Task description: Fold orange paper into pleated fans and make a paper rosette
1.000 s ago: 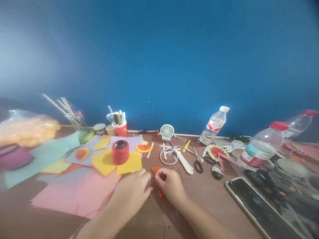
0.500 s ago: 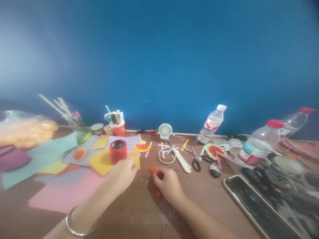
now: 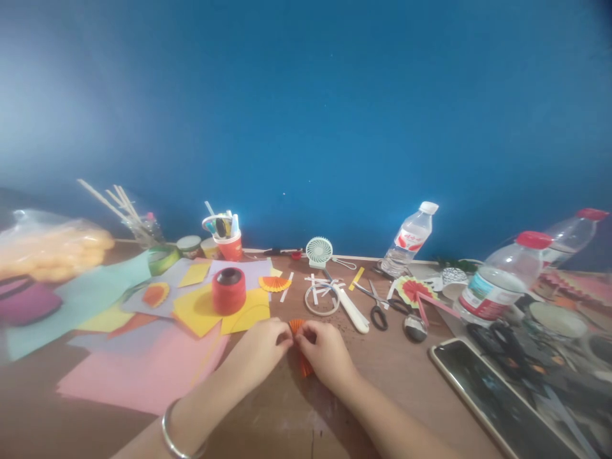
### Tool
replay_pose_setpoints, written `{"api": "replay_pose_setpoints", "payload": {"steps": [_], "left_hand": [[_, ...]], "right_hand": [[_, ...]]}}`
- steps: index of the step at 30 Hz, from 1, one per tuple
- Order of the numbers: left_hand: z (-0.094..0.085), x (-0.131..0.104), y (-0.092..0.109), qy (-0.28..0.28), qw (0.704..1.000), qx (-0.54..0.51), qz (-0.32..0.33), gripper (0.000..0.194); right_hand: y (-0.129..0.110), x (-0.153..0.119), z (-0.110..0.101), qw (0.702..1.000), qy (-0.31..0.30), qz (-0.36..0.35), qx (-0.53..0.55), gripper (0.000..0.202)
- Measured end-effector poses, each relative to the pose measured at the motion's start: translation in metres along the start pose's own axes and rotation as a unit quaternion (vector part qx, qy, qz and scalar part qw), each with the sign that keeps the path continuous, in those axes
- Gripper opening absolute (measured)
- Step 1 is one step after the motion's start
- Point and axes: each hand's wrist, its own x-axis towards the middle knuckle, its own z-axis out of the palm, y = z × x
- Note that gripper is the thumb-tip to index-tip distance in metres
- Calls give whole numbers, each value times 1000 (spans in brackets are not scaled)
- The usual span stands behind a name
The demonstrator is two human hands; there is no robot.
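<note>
Partly hidden orange paper (image 3: 306,366), hands (image 3: 326,354) (left grip unclear)

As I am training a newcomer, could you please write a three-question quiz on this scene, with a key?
1. The red roll stands on which colour of paper: a) pink, b) yellow, c) teal?
2. True or false: the bracelet is on the person's right arm.
3. What colour is the pleated paper that the right hand holds?

Key: 1. b, yellow. 2. False; it is on the left arm. 3. Orange.
</note>
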Motion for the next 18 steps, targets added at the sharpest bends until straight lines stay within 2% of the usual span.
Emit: {"api": "replay_pose_setpoints", "payload": {"steps": [7, 18], "left_hand": [[10, -3, -6, 22, 999, -24, 5, 17], [15, -2, -7, 34, 997, -56, 32, 21]], "right_hand": [[-1, 5, -4, 998, -27, 17, 47, 15], [2, 6, -6, 997, -41, 15, 65, 13]]}}
